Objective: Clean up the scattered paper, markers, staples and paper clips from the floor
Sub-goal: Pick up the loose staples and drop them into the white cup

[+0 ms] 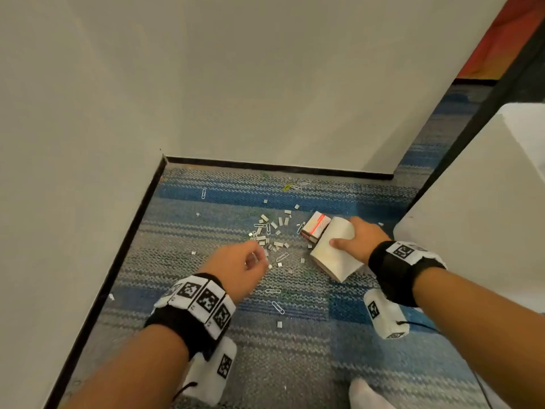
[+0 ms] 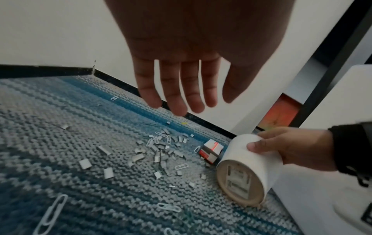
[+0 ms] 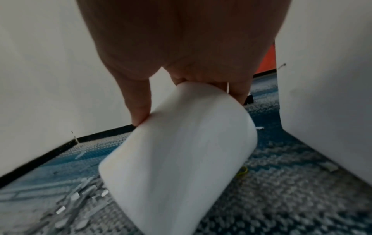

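Staple-gathering step: right hand (image 1: 361, 242) grips a tilted white cylindrical cup (image 1: 336, 250) on the carpet floor (image 1: 295, 364), right of scattered silver staples (image 1: 267, 231); left hand (image 2: 181, 66), fingers relaxed and empty, hovers near, probably next pinching staples into the cup.

Cup (image 3: 177, 159) mouth hidden; staples (image 3: 80, 195) blurred.

Soft even indoor light, faint shadows, wide-angle edge bending, wrist views blurred
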The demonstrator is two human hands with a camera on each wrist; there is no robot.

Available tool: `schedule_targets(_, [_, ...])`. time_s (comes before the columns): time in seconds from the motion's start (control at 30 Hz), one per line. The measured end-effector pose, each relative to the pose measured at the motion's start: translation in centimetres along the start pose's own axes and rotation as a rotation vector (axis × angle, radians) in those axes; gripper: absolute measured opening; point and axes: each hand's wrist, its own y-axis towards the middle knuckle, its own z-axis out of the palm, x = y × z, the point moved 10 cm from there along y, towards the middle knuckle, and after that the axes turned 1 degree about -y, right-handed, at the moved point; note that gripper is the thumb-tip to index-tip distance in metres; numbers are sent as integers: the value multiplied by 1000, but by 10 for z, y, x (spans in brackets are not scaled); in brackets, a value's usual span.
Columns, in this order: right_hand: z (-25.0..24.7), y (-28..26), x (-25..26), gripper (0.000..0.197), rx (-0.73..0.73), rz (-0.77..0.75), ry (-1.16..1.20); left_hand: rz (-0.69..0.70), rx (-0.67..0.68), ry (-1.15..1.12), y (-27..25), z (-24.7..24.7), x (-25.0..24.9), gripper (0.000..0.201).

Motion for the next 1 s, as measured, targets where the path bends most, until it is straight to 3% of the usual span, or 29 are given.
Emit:
schedule_targets(0.1, [-3,-15,10,60,-2,-70,26,4,-19,-24,3,-3,-7,10])
schedule_targets(0.2, [6,-48,44,58,22,-242,-120,3,-28,-65,0,-7,-2,10])
schedule_targets(0.37, [54,-132,127,43,130,-805,-363,-64,16,-28,-10,-8,34,17])
schedule_targets(0.47, [105,-183,154,29,33,-1236,-576,-115,-8,16,-15,-15,55,18])
schedule_targets(0.63, [178,-214,149,6,-59,-1538,-610,-169,38,35,-27,-1,87,14])
schedule_targets(0.73, [188,-211,144,12,-132,-1590,-568,-187,66,26,-33,5,103,13])
schedule_targets(0.8, [186,-206,140,5,-82,-1552,-561,-218,82,34,-40,6,113,12])
schedule_targets(0.9, [160,-210,137,33,46,-1534,-380,-222,107,50,-45,11,120,10])
schedule_targets(0.93, [143,-205,139,34,36,-1478,-252,-212,122,66,-45,13,121,9])
schedule_targets(1.0, [118,-180,137,19,-25,-1301,-40,-198,163,86,-44,20,119,8])
